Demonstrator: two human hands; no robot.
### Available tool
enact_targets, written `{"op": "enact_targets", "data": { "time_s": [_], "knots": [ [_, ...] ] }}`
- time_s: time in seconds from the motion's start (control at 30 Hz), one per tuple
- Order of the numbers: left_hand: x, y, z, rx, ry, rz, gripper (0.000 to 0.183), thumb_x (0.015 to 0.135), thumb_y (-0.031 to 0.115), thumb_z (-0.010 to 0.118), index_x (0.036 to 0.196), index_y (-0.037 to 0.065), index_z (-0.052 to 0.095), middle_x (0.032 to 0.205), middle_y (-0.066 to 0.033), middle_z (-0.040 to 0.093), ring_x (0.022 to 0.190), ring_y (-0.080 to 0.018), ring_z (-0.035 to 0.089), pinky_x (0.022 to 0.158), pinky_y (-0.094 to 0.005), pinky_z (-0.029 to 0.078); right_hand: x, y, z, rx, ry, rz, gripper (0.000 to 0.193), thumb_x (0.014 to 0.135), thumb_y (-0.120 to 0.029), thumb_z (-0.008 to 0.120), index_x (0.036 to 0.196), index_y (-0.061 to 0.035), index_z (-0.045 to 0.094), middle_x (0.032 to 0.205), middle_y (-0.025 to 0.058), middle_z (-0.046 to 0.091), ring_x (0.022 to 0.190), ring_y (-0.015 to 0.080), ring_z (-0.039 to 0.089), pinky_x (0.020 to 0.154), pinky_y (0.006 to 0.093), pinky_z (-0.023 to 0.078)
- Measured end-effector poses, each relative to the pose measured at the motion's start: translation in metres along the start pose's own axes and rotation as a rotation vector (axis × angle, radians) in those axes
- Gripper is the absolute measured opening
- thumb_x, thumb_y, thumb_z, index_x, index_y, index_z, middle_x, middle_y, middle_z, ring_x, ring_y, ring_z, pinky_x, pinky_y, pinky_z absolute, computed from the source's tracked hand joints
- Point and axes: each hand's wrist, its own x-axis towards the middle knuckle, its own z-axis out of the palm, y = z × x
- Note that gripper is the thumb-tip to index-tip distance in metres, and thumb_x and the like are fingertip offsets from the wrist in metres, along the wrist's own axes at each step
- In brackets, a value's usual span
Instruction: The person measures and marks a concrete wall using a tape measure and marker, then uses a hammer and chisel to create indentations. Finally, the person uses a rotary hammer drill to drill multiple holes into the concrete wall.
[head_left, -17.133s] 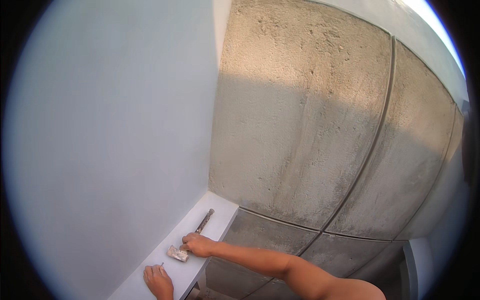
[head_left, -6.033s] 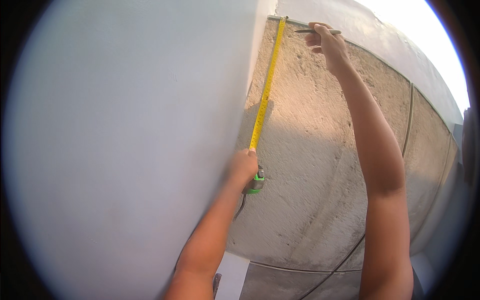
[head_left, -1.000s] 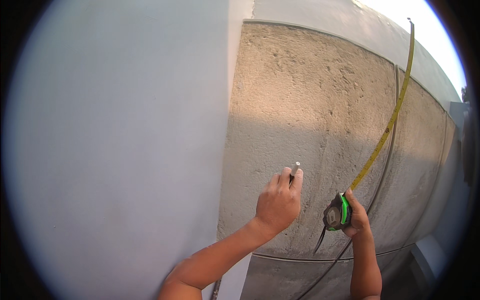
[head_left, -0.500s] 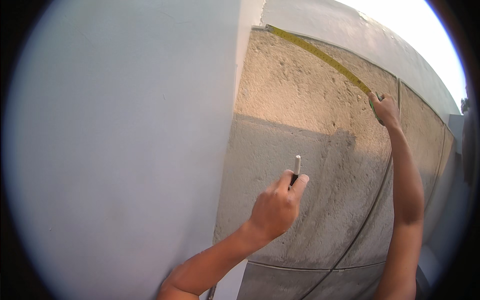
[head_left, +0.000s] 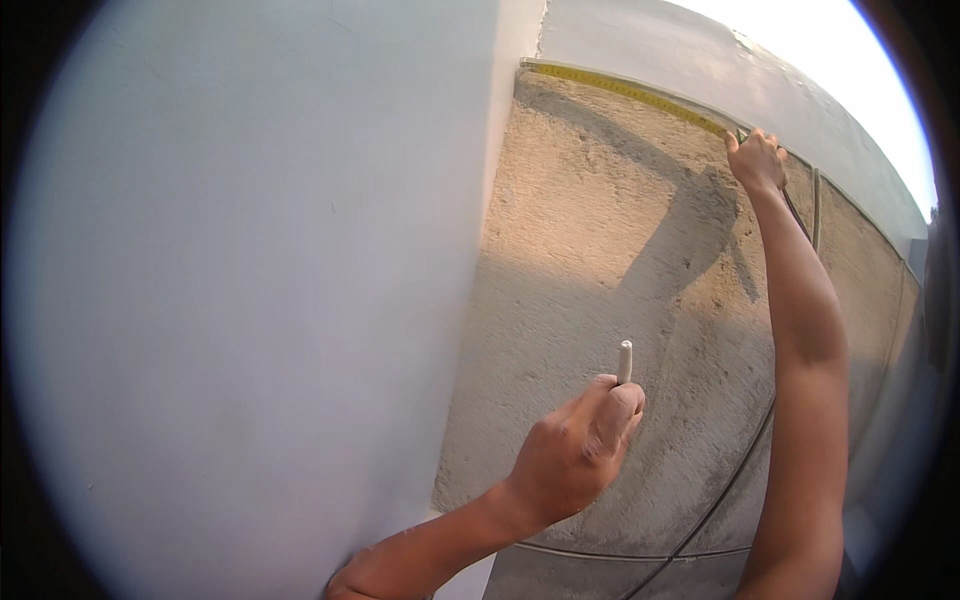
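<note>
My right hand [head_left: 758,162] is closed around a tape measure, whose green case shows only as a sliver by the fingers. Its yellow blade [head_left: 632,93] stretches left along the upper edge of the rough wall panel [head_left: 570,200], and the far end reaches the corner by the smooth wall. Lower down, my left hand [head_left: 575,450] grips a marker pen [head_left: 625,362]. The pen's whitish end points up out of the fist, and the rest is hidden by the fingers. This hand appears apart from the panel.
A smooth pale wall [head_left: 270,300] fills the left side and meets the rough panel at a vertical corner. Above the panel runs a pale smooth band [head_left: 640,35]. Dark grooves [head_left: 817,215] divide the panel from its neighbours. Shadows fall across the rough surface.
My right hand has risen and moved slightly left, bringing the tape blade up against the panel's top edge. My left hand has shifted a little right and down, with the marker pen still held.
</note>
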Motion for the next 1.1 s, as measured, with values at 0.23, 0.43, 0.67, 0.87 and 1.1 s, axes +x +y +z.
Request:
{"op": "enact_targets", "data": {
  "time_s": [0.23,0.43,0.67,0.87,1.1],
  "knots": [
    [0.003,-0.007,0.002,0.086,-0.055,-0.024,0.027,0.096,0.008,0.074,0.094,0.006,0.047,0.091,-0.0228,0.074,0.081,-0.0242,0.079,0.052,-0.0303,0.057,0.009,-0.012,0.009,0.000,0.067,-0.061,0.055,0.103,-0.056,0.056,0.134,-0.0112,0.065,0.139,0.0138,0.061,0.136,0.0365,0.055,0.100,0.0629,0.053],
    [0.000,-0.012,0.006,0.082,-0.088,-0.159,0.027,0.096,0.009,0.074,0.097,0.006,0.047,0.090,-0.0205,0.076,0.092,-0.0247,0.080,0.054,-0.0280,0.059,0.017,-0.014,0.018,0.016,0.129,-0.102,0.051,0.104,-0.053,0.057,0.133,-0.0116,0.066,0.139,0.0133,0.062,0.135,0.0355,0.056,0.103,0.0621,0.051],
    [0.012,-0.043,0.011,0.018,0.112,0.004,0.025,0.096,0.012,0.076,0.106,0.002,0.055,0.096,-0.0165,0.077,0.092,-0.0230,0.079,0.063,-0.0280,0.062,0.012,-0.017,0.029,0.034,0.110,-0.113,0.051,0.103,-0.051,0.059,0.135,-0.0116,0.067,0.139,0.0131,0.062,0.134,0.0364,0.056,0.104,0.0641,0.050],
    [0.028,-0.056,0.010,0.250,0.095,0.021,0.017,0.097,0.014,0.075,0.109,0.003,0.071,0.088,-0.0113,0.073,0.070,-0.0177,0.070,0.057,-0.0306,0.057,0.033,-0.020,0.015,-0.004,0.007,-0.134,0.051,0.102,-0.050,0.061,0.133,-0.0098,0.068,0.138,0.0150,0.062,0.134,0.0380,0.056,0.103,0.0685,0.049],
    [0.112,-0.124,0.012,0.356,0.189,0.141,0.038,0.098,0.017,0.073,0.130,-0.001,0.065,0.100,-0.0153,0.072,0.075,-0.0196,0.070,0.066,-0.0303,0.059,0.046,-0.018,0.018,-0.013,0.017,-0.176,0.058,0.100,-0.058,0.063,0.127,-0.0068,0.070,0.130,0.0189,0.067,0.125,0.0412,0.062,0.099,0.0588,0.054]
  ]
}}
